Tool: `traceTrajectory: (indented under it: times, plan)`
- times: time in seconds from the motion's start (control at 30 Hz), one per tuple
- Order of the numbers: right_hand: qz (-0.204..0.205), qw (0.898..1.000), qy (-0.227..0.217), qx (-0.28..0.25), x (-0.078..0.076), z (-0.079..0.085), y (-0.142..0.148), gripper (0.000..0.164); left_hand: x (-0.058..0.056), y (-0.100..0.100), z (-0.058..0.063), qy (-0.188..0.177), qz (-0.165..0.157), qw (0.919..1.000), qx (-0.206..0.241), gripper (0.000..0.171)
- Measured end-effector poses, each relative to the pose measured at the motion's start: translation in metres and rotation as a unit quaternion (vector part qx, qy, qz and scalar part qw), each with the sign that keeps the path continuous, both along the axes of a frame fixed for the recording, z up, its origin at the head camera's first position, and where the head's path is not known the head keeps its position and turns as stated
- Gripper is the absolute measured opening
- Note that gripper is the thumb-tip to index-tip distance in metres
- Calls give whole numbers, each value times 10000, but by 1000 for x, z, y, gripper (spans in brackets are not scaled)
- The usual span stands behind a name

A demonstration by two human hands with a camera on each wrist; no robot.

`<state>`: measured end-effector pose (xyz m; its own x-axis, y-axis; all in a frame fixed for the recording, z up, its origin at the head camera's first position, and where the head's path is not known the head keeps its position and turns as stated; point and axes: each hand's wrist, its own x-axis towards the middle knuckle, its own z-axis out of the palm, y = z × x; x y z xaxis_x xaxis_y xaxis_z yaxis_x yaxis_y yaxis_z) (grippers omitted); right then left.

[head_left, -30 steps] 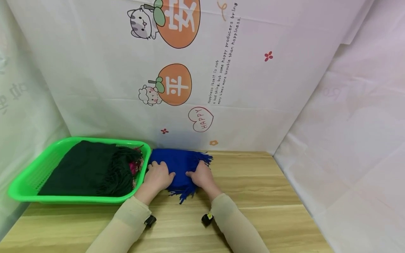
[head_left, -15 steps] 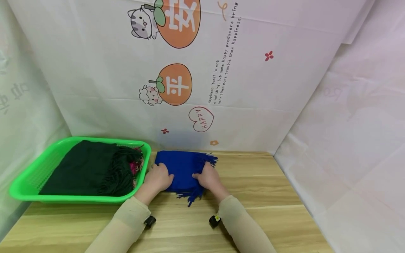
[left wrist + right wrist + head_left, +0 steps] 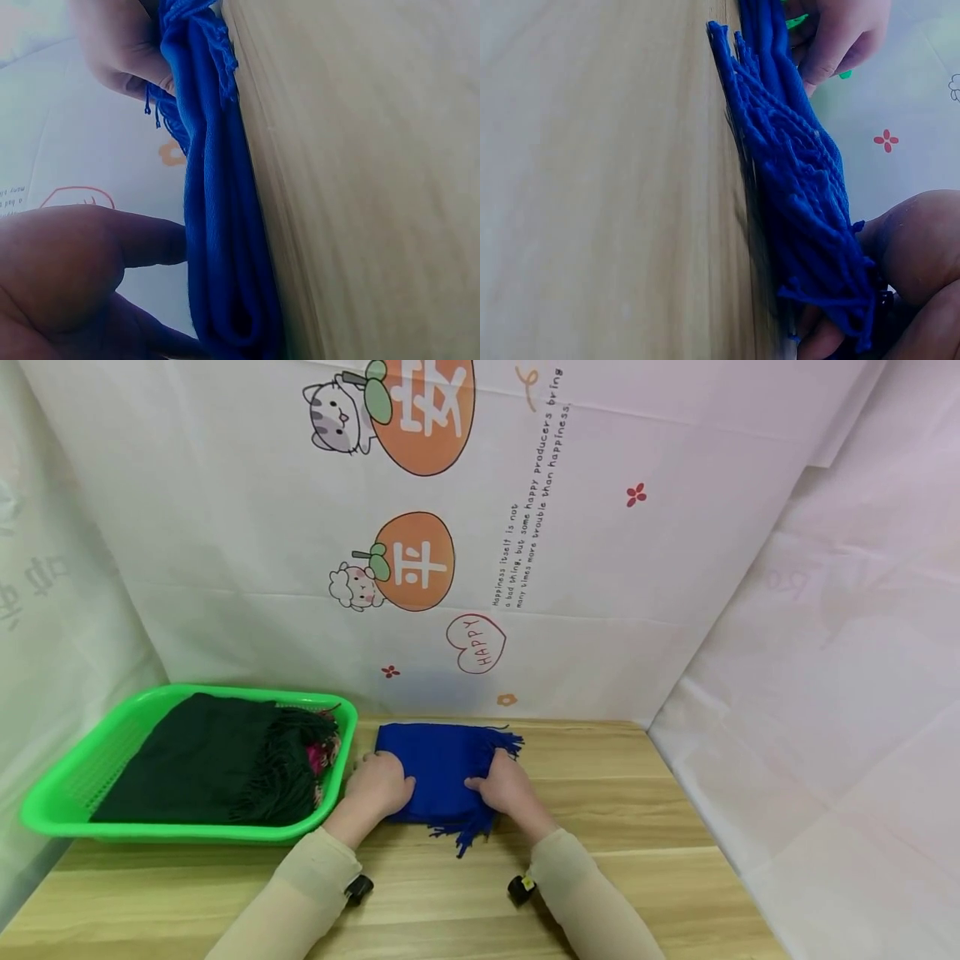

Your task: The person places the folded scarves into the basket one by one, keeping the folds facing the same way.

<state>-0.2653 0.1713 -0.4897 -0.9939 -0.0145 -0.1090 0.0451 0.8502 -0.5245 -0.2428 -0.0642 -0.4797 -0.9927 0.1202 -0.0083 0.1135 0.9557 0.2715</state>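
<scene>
A folded blue fringed scarf (image 3: 435, 768) lies flat on the wooden table, its fringe towards the right and front. My left hand (image 3: 378, 783) holds its left end, thumb on top and fingers at the folded edge. In the left wrist view, the left thumb (image 3: 154, 241) touches the scarf's (image 3: 225, 247) upper side; its fingertips are partly out of view. My right hand (image 3: 506, 783) grips the fringed right end. The right wrist view shows fingers (image 3: 823, 336) beneath the fringe (image 3: 795, 195), with the thumb side above it.
Left of the scarf stands a green plastic basket (image 3: 168, 833) holding a dark green fringed scarf (image 3: 195, 760) and some pink patterned fabric (image 3: 322, 756). A printed white sheet (image 3: 585, 635) hangs behind the wooden table (image 3: 615, 802), and pale sheets flank it.
The blue scarf has slid right and slightly towards me, away from the basket. My right hand has moved right with it; the left hand has shifted only a little.
</scene>
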Motion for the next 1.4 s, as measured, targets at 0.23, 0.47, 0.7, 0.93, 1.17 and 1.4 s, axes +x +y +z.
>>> traceTrajectory:
  times: [0.23, 0.47, 0.7, 0.93, 1.17, 1.4]
  plan:
    - [23, 9999, -118, -21, 6, 3, 9, 94, 0, 3, -2, -149, 171, 9990, 394, 75]
    - [130, 9995, -127, 251, 11, 3, 18, 95, -1, 6, -1, -445, 135, 9955, 822, 46]
    - [261, 9989, -163, 357, 16, 9, 21, 97, -2, 4, -3, -722, 264, 9891, 1255, 52]
    - [266, 9985, -173, 448, 15, 9, 25, 98, -5, 2, -8, -775, 157, 9883, 1307, 55]
    - [76, 9962, 123, 861, 7, 8, 27, 99, -5, 1, -6, -853, 146, 9872, 1342, 56]
    - [-273, 9903, 180, 1351, -5, 9, 24, 105, -7, 2, -1, -867, 209, 9862, 1398, 56]
